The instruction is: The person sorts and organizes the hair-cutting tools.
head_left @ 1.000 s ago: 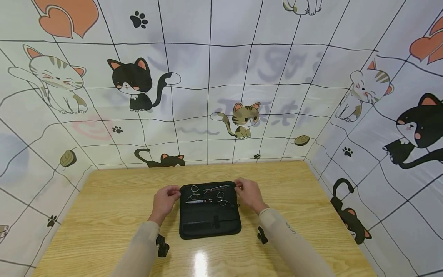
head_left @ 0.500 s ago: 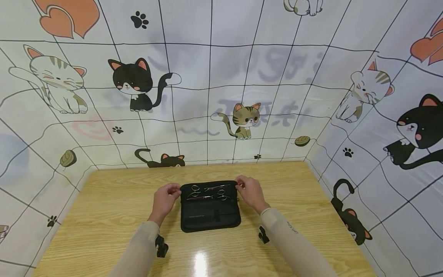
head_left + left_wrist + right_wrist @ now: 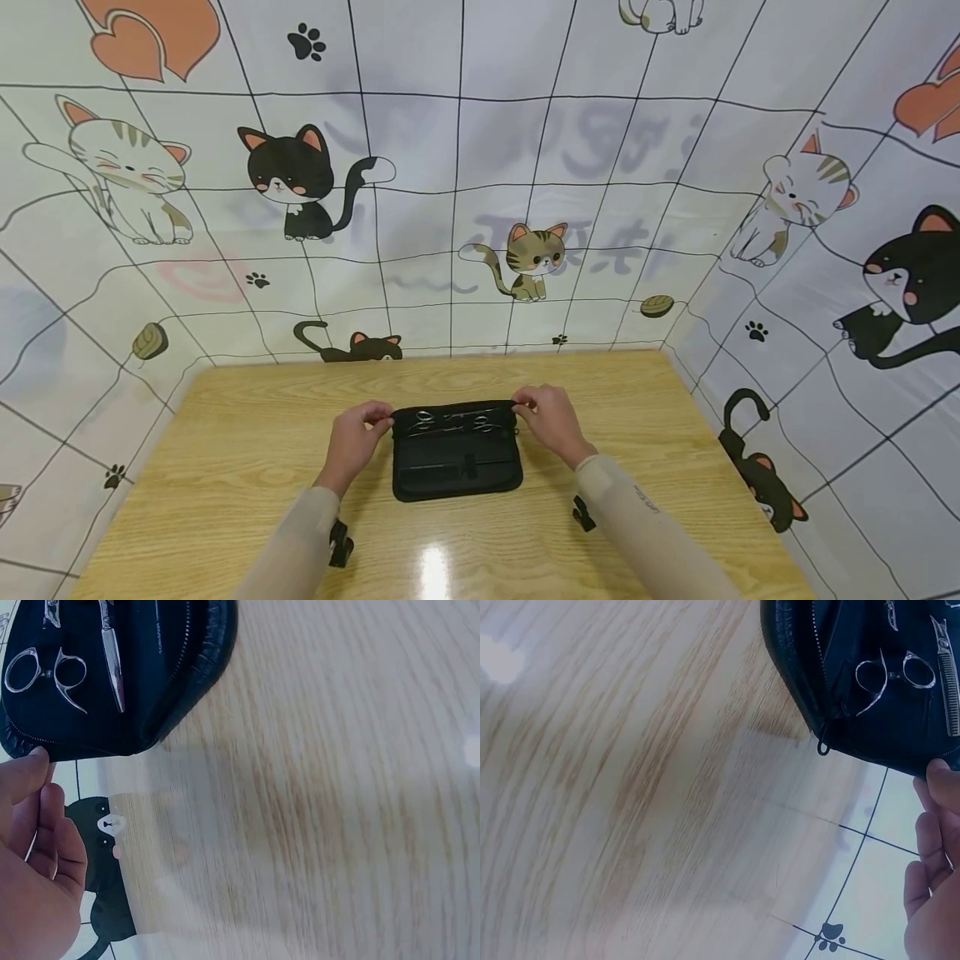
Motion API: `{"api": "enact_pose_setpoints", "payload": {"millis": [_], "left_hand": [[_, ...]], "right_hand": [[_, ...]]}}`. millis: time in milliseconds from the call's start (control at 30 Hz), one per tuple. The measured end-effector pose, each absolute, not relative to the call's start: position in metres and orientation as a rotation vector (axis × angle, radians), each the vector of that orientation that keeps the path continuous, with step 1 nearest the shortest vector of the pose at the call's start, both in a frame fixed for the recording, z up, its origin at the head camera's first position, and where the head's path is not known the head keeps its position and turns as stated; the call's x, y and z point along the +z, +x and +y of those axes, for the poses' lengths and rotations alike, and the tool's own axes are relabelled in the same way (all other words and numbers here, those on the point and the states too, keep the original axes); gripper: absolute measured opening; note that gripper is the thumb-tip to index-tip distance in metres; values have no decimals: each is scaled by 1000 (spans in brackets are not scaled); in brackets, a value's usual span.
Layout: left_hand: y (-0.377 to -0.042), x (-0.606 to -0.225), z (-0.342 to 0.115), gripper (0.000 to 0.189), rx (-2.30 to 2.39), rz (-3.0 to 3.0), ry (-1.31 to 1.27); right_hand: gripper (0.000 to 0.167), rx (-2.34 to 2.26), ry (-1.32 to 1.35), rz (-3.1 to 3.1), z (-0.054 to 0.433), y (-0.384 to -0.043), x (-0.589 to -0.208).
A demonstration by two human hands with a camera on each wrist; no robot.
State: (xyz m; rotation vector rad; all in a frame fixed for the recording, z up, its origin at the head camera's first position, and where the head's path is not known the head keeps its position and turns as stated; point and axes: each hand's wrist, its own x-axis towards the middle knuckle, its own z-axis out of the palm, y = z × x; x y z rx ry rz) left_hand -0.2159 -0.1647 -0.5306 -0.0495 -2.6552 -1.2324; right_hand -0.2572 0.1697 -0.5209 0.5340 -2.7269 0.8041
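Observation:
A black zippered scissors case lies unfolded on the wooden table, its far half tilted up toward me. My left hand pinches the far left corner between thumb and fingers. At the far right corner my right hand pinches the edge in the same way. Two pairs of metal scissors sit inside the far half. In the left wrist view a plain scissors blade points toward the left hand's edge. Toothed thinning scissors show in the right wrist view, near the right thumb.
The light wooden table extends around the case. A zipper pull hangs at the case's fold. White cloth walls with printed cats stand behind and at both sides.
Both hands have raised the far half of the case from nearly flat to a steeper tilt, so it looks narrower and the scissors are seen more edge-on. The grip stays at both corners.

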Motion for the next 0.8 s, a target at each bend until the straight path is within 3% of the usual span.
{"api": "enact_pose_setpoints", "payload": {"millis": [800], "left_hand": [[-195, -533, -176, 9, -1187, -2747, -218]], "right_hand": [[7, 759, 777, -2684, 182, -243, -525]]}}
